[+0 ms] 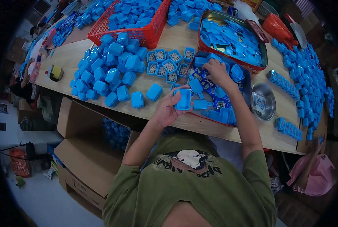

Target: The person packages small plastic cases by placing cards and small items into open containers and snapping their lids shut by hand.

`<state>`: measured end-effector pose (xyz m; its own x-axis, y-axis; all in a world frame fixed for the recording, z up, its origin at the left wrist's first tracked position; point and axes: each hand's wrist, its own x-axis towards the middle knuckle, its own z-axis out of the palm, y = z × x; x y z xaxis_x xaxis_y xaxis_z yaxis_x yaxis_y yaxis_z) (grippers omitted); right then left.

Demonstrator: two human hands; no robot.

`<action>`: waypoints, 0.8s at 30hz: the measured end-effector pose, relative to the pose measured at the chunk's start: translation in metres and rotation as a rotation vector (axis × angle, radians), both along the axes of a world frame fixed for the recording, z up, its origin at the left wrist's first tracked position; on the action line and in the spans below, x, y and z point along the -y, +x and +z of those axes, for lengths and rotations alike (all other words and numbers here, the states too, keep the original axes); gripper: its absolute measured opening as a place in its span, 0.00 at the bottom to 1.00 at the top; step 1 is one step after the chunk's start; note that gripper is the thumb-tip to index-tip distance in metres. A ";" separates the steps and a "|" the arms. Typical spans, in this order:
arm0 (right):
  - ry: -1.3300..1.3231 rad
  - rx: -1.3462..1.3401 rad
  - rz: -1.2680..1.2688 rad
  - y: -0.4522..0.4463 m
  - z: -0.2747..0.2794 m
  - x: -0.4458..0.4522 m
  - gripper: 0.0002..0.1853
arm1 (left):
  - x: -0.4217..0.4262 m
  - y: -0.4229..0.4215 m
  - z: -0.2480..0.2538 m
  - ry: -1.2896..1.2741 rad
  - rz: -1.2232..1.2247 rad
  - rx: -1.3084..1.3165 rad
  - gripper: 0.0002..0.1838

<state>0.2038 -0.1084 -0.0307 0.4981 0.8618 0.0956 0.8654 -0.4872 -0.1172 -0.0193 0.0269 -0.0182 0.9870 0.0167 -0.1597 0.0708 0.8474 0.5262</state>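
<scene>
My left hand [165,109] grips a small blue plastic box [183,100], its open side facing up and its inside bare. My right hand [217,72] reaches into a shallow tin tray [246,81]. Its fingers are bent and pinched together over the contents, and whatever they hold is hidden. Inside the tray lie dark blue printed packets [207,86] and loose blue box parts [225,114]. Left of the tray stand several open blue boxes filled with pale beads [169,66].
Closed blue boxes [100,72] are heaped at the left, before a red basket [153,34]. A tin of flat blue pieces [231,36] stands behind the tray. At right are a metal bowl [268,101] and rows of blue boxes [284,84]. An open carton [82,151] sits below the table.
</scene>
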 end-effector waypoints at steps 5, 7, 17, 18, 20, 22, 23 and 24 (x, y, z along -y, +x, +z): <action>0.254 -0.160 -0.277 -0.001 0.020 0.003 0.10 | -0.001 -0.002 -0.004 -0.009 -0.009 0.028 0.29; 0.388 -0.652 -0.419 -0.005 0.025 0.008 0.07 | -0.001 -0.002 -0.004 -0.009 -0.008 0.011 0.28; 0.181 -0.392 -0.437 -0.014 -0.020 0.002 0.11 | 0.004 -0.003 -0.003 -0.042 0.006 0.008 0.27; 0.262 -0.420 -0.451 -0.018 -0.015 0.003 0.11 | 0.004 -0.003 -0.003 -0.049 0.007 0.005 0.27; 0.343 -0.451 -0.460 -0.024 -0.006 0.005 0.11 | 0.003 -0.004 -0.007 -0.054 0.011 0.002 0.27; 0.713 -0.564 -0.391 -0.027 0.008 0.009 0.11 | 0.002 -0.002 -0.013 -0.120 0.007 0.026 0.28; 0.713 -0.564 -0.388 -0.033 0.018 0.010 0.11 | 0.001 -0.001 -0.016 -0.119 0.010 0.027 0.28; 0.812 -0.878 -0.417 -0.045 0.035 0.010 0.10 | 0.001 0.001 -0.018 -0.154 0.011 0.038 0.28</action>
<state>0.1588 -0.1188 0.0045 0.8805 0.4736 0.0223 0.1439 -0.2220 -0.9644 -0.0186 0.0255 -0.0367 0.9924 0.0053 -0.1233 0.0438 0.9188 0.3924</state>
